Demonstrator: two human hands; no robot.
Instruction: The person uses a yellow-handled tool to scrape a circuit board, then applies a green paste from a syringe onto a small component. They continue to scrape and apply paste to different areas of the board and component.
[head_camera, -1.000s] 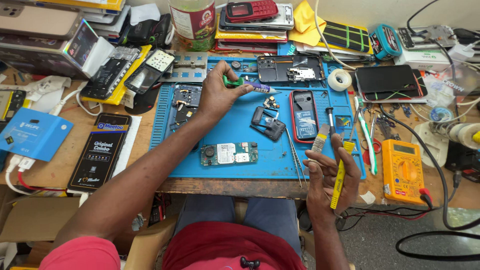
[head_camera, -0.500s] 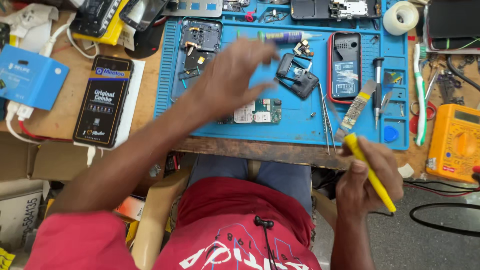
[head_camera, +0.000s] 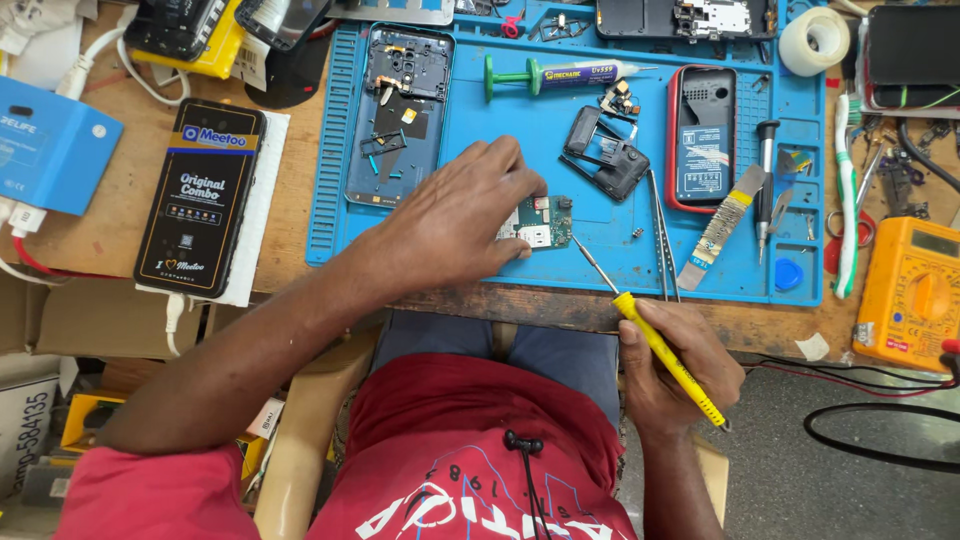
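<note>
My left hand (head_camera: 455, 220) rests on the blue work mat (head_camera: 560, 160), its fingers pinching a small green circuit board (head_camera: 545, 222) near the mat's front edge. My right hand (head_camera: 675, 365) grips a yellow-handled screwdriver (head_camera: 665, 352) in front of the table edge; its metal tip points up toward the circuit board and lies just right of it. An opened phone back shell (head_camera: 400, 110) lies left of my left hand. A small black frame part (head_camera: 605, 155) sits just beyond the board.
On the mat are a green-capped syringe (head_camera: 560, 76), a red-edged phone body (head_camera: 705, 135), tweezers (head_camera: 660, 235) and a metal pry tool (head_camera: 722, 225). A black phone box (head_camera: 200, 195) and a blue box (head_camera: 45, 145) lie left. A yellow multimeter (head_camera: 915, 295) sits right.
My left hand came down from above the mat onto the circuit board. My right hand turned the screwdriver so its tip now reaches toward the board. The view moved closer.
</note>
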